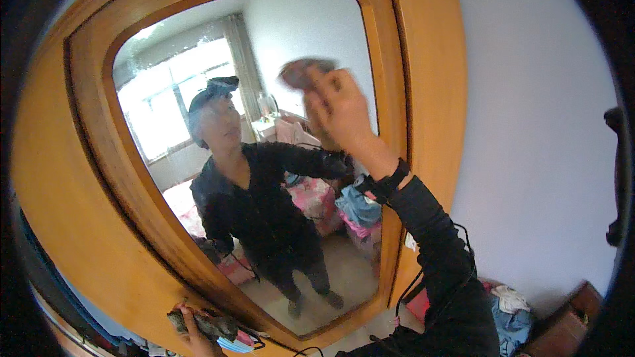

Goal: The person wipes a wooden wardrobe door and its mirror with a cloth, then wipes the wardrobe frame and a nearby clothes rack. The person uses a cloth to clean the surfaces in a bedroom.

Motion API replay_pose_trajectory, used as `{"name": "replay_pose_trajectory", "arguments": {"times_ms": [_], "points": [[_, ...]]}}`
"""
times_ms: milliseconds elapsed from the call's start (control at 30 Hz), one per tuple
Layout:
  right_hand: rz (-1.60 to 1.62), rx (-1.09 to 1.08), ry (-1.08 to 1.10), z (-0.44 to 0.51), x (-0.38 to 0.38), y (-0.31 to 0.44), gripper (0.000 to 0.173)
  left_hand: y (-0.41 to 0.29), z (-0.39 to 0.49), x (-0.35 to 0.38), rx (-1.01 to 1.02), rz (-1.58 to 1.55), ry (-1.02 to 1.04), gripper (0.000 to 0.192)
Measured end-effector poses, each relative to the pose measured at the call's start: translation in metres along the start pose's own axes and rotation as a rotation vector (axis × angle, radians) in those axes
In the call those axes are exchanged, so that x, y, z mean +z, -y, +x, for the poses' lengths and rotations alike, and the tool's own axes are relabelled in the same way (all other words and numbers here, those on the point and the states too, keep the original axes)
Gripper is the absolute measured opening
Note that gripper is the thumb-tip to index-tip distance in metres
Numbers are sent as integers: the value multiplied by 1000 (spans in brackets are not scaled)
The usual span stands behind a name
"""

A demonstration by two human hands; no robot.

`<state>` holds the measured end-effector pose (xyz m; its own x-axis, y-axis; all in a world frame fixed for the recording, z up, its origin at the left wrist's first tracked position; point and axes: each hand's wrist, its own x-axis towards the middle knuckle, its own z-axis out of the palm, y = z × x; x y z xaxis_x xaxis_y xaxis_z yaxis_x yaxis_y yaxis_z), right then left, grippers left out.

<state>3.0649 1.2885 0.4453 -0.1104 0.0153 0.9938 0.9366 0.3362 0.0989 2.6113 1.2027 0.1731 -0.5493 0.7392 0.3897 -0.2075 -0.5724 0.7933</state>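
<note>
A tall mirror in the wooden wardrobe door stands before me, with whitish smears near its upper left part. My right hand is raised in front of the mirror's upper right part, its fingers pinching a blurred brown cloth or pad. Whether the pad touches the glass, I cannot tell. Low at the left, my left hand grips a crumpled dark grey cloth near the wardrobe's lower front. A black band circles my right wrist.
A thin black cable runs along my right sleeve. Folded clothes and a brown wooden piece lie at the lower right, by the pale wall. Garments show at the lower left. A blue item lies beside my left hand.
</note>
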Motion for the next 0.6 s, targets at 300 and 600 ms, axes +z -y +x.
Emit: {"name": "replay_pose_trajectory", "arguments": {"times_ms": [300, 600], "points": [[-161, 3, -408, 120, 81, -18, 30, -13, -31, -5, -70, 27, -190, 23], [151, -551, 212, -6, 87, 144, 44, -16, -51, -26, 66, 140, -197, 18]]}}
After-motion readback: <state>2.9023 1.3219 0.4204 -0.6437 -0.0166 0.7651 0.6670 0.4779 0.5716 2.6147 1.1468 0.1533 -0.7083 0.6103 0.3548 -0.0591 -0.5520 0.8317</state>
